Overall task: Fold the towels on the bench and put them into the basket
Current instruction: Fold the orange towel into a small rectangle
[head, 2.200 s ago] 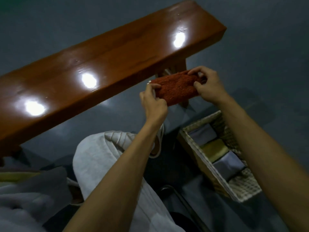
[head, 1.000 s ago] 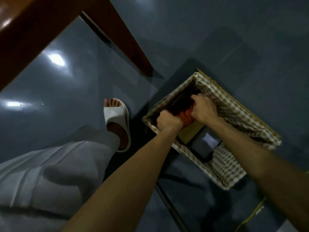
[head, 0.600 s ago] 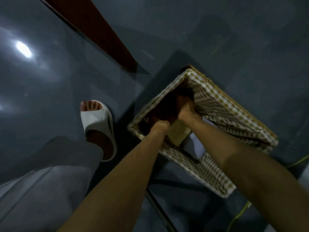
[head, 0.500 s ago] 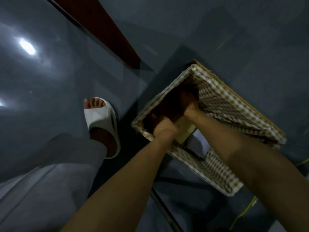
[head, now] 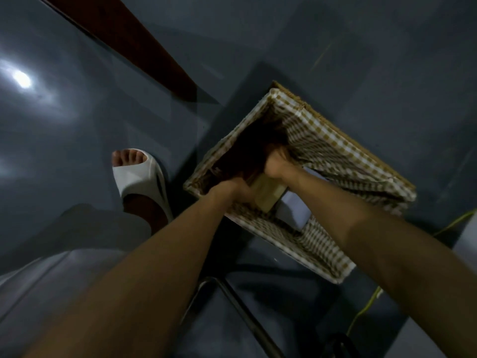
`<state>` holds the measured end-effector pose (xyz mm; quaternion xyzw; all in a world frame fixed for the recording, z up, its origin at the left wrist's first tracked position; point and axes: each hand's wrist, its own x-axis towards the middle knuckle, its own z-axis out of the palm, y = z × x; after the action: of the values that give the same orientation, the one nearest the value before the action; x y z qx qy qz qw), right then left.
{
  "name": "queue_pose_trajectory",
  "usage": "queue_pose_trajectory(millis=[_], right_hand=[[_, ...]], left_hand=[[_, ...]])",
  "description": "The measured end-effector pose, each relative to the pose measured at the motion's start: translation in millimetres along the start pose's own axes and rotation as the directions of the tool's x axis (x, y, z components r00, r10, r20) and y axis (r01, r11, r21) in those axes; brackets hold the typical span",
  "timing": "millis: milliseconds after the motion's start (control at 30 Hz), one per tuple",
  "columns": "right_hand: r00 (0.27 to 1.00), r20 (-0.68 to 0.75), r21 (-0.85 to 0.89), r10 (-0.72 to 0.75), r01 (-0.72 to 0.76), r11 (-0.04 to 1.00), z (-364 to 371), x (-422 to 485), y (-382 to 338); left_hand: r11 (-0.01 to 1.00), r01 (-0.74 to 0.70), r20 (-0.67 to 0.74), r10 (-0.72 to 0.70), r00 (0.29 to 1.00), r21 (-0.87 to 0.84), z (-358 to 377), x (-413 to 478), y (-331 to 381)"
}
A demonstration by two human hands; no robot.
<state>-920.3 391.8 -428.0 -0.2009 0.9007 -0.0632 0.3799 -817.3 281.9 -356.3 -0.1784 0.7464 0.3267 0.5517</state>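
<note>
The wicker basket (head: 343, 153) with its checked lining stands on the floor right of the bench (head: 134, 40). Both my hands reach into its far, shadowed end. My left hand (head: 232, 188) and my right hand (head: 277, 164) hold the folded red towel (head: 247, 153) down inside there, and their fingertips are lost in the dark. A folded yellow towel (head: 267, 196) lies just behind the red one. After it comes a folded pale grey towel (head: 294, 211). The near end of the basket shows bare lining.
My foot in a white slipper (head: 139, 177) stands on the dark glossy floor left of the basket. A metal tube frame (head: 245, 313) crosses below the basket. A yellow-green cable (head: 366, 306) runs along the floor at the right.
The red towel went from in front of the bench down into the basket's far end. Both hands sank deeper with it, and in the last half second they barely shifted.
</note>
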Motion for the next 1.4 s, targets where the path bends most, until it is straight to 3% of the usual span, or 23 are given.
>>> queue_pose_trajectory(millis=[100, 167, 233, 367, 500, 567, 733, 833, 967, 1133, 1300, 1400], right_hand=[[0.998, 0.049, 0.051, 0.034, -0.037, 0.998, -18, -12, -8], [0.999, 0.012, 0.019, 0.052, -0.052, 0.998, -26, -30, -8], [0.997, -0.059, 0.026, 0.040, -0.039, 0.999, -23, -51, -5], [0.994, -0.110, 0.043, -0.015, 0.020, 0.999, -6, -96, 0], [0.961, -0.244, 0.125, -0.130, 0.164, 0.978, -5, -130, -25], [0.929, -0.323, 0.131, -0.182, 0.235, 0.963, -13, -143, -45], [0.824, -0.457, 0.076, -0.335, 0.412, 0.908, -48, -180, -118], [0.732, -0.508, 0.006, -0.453, 0.529, 0.848, -67, -201, -167], [0.633, -0.513, -0.083, -0.580, 0.636, 0.767, -86, -223, -235], [0.514, -0.523, -0.163, -0.680, 0.723, 0.671, -111, -242, -321], [0.426, -0.543, -0.213, -0.723, 0.764, 0.610, -129, -260, -405], [0.424, -0.479, -0.258, -0.768, 0.769, 0.585, -126, -270, -455]], left_hand=[[0.990, -0.010, -0.104, 0.025, 0.994, 0.139, 7, -24, -3], [0.964, 0.009, -0.210, 0.049, 0.977, 0.267, 15, -44, -3], [0.953, -0.060, -0.319, 0.157, 0.935, 0.296, 17, -62, -10], [0.927, -0.243, -0.523, 0.364, 0.771, 0.287, 9, -97, -40], [0.897, -0.236, -0.675, 0.438, 0.594, 0.374, 5, -140, -74], [0.903, -0.195, -0.734, 0.426, 0.529, 0.383, 0, -162, -89], [0.921, -0.124, -0.794, 0.381, 0.473, 0.369, -16, -222, -127], [0.929, -0.089, -0.839, 0.363, 0.404, 0.359, -26, -263, -148], [0.927, -0.071, -0.888, 0.373, 0.268, 0.367, -32, -315, -180], [0.947, -0.017, -0.946, 0.320, 0.049, 0.320, -59, -383, -215], [0.981, 0.060, -0.983, 0.184, -0.012, 0.183, -68, -431, -274], [0.992, 0.059, -0.994, 0.112, -0.013, 0.111, -57, -450, -316]])
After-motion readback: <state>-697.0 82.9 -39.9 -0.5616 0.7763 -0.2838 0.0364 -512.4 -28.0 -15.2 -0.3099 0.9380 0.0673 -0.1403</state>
